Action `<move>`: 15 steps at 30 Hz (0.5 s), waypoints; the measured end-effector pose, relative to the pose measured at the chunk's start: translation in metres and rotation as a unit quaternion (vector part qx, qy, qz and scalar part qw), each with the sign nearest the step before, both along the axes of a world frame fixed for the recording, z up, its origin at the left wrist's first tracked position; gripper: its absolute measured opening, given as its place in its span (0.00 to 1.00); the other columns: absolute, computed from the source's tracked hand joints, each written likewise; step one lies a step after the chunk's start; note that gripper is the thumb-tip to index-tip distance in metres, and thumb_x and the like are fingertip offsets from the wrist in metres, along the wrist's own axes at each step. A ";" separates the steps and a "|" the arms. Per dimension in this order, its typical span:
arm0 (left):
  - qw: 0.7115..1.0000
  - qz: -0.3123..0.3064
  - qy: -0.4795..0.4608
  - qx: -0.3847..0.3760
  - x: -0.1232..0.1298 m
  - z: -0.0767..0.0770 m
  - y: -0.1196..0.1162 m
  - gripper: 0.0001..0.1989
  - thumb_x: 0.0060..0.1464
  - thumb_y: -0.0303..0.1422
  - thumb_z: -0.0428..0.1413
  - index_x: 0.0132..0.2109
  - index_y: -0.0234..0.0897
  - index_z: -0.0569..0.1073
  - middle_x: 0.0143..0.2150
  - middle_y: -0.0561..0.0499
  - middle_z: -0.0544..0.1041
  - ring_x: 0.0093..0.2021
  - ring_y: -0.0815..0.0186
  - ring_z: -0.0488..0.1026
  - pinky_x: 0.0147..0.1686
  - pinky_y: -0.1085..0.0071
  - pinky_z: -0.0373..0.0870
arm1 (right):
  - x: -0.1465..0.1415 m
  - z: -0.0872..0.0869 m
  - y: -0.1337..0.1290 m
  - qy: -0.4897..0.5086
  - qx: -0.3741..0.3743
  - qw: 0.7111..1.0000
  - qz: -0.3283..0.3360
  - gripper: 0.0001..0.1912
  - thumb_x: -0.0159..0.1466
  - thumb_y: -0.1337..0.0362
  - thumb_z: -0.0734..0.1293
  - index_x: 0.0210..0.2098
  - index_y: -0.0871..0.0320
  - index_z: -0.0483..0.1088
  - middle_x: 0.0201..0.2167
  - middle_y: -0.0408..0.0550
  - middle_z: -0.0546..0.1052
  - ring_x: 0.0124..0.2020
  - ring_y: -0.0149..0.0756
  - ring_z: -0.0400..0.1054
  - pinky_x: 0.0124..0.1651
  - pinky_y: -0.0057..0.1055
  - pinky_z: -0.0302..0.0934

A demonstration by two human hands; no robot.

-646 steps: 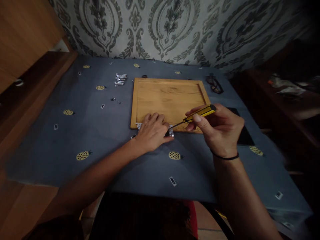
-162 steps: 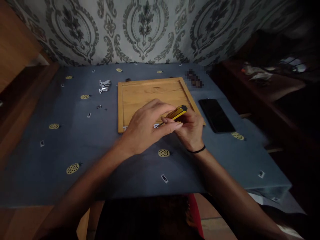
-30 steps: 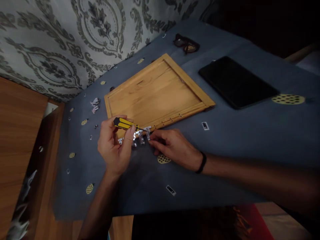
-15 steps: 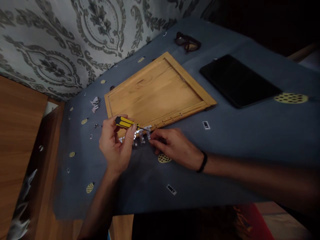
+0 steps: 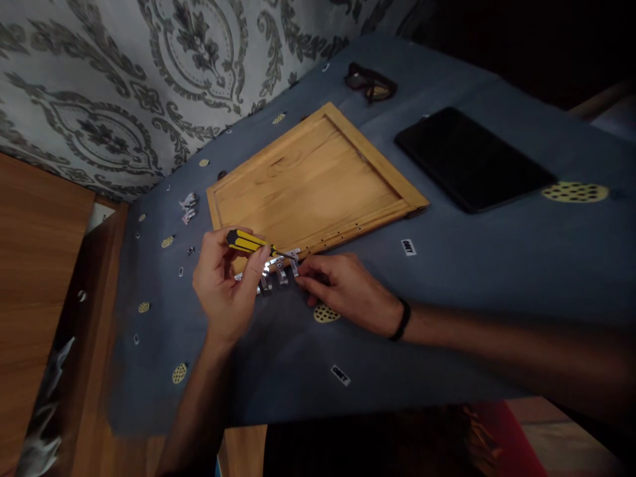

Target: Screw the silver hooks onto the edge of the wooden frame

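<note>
My left hand (image 5: 223, 288) is closed around the yellow and black handle of a screwdriver (image 5: 247, 242), whose thin shaft points right and slightly down. Its tip meets a shiny metal hook (image 5: 294, 266) at the near edge of a framed wooden board (image 5: 313, 172). From the right, my right hand (image 5: 350, 291) pinches the lower end of that same hook between thumb and fingers. Several similar metal hooks (image 5: 281, 273) stick out along the edge to the left, partly hidden by my left hand. Small dark holes run along the edge to the right.
Loose metal pieces (image 5: 188, 207) and small screws (image 5: 191, 251) lie left of the board. A black tablet (image 5: 477, 159) lies to its right, with sunglasses (image 5: 371, 83) at the back. A patterned wall (image 5: 199, 66) borders the blue tablecloth (image 5: 427, 331).
My left hand and the screwdriver handle have shifted slightly left, while the tip stays at the hook. My right hand keeps its pinch. The whole view has shifted a little.
</note>
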State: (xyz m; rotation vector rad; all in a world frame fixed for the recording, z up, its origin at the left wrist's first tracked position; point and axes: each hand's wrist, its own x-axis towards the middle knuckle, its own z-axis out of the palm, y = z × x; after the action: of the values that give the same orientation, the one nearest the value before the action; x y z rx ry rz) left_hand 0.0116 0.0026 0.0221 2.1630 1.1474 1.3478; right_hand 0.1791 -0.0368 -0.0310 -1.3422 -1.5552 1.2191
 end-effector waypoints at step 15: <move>0.991 -0.019 0.128 0.029 -0.004 0.015 0.004 0.20 0.64 0.37 0.57 0.61 0.44 0.67 0.48 0.49 0.75 0.41 0.66 0.76 0.40 0.70 0.76 | 0.000 0.002 0.000 0.005 -0.020 1.000 0.003 0.07 0.65 0.70 0.66 0.31 0.57 0.73 0.18 0.39 0.76 0.21 0.29 0.72 0.30 0.26 0.61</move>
State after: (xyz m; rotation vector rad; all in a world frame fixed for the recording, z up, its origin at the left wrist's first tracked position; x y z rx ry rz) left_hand 0.0076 0.0068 0.0366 2.4432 1.1610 1.1245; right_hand 0.1791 -0.0367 -0.0288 -1.3559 -1.5368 1.2654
